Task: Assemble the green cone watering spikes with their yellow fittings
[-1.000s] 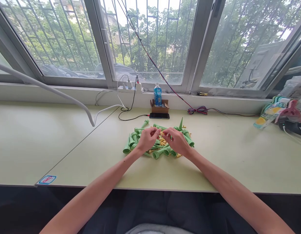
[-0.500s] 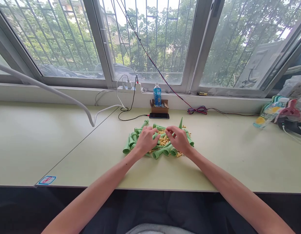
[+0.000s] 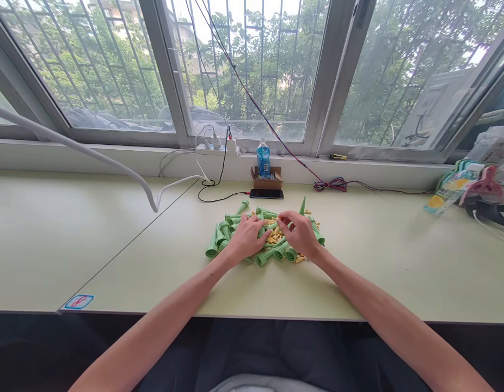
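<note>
A pile of green cone-shaped watering spikes (image 3: 211, 249) with wide threaded ends lies on the table, mixed with small yellow peg-like pieces (image 3: 275, 236). At the pile's left middle, my left hand (image 3: 247, 238) is curled, with a green spike (image 3: 261, 224) between thumb and fingers. My right hand (image 3: 300, 234) is over the right side, thumb and index finger pinched close together. Whatever those fingertips hold is too small to make out. Behind the right hand one green spike (image 3: 303, 206) points upward.
Behind the pile lie a black phone (image 3: 266, 194) on a cable and a small cardboard box (image 3: 268, 184) with a blue-labelled bottle (image 3: 263, 158). A coiled cable (image 3: 331, 185) sits right of them. A white hose (image 3: 113, 158) arches over the table's left. Clips (image 3: 484, 185) lie far right.
My left hand has shifted slightly right and its thumb has moved toward the middle of the pile; the green spike in it now stands more upright. My right hand has hardly moved.
</note>
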Demonstrator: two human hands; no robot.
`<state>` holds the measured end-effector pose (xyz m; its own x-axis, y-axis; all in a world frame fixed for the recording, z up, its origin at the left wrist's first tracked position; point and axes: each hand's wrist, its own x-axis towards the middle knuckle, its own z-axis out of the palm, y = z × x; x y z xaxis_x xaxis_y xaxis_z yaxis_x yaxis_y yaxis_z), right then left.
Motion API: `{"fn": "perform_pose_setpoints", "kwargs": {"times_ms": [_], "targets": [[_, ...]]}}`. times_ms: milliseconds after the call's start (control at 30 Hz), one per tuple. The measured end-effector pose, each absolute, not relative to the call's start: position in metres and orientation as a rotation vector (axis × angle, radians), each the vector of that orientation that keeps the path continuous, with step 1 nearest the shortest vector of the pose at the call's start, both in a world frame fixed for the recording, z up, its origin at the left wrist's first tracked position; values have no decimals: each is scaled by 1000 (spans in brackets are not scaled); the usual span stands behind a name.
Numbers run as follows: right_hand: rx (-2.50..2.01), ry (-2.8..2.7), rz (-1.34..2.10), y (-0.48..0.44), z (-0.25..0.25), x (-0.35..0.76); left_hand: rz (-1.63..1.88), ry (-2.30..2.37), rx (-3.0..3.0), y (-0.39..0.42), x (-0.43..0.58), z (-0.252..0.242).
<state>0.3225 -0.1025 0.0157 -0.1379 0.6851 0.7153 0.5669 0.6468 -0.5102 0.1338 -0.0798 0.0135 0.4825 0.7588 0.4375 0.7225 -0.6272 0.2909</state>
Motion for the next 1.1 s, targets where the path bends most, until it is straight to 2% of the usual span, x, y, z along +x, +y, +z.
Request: {"fn": "perform_pose_setpoints", "kwargs": {"times_ms": [200,667,1100], "targets": [[-994,-1819,142,-102,16,323,870,1303,2620,-80,136,16],[-1007,-1783,162,-103,17,322,1256,1129,2426,-87,139,31],[-972,-1786,204,-109,21,321,1363,1155,2144,-85,139,36]]}}
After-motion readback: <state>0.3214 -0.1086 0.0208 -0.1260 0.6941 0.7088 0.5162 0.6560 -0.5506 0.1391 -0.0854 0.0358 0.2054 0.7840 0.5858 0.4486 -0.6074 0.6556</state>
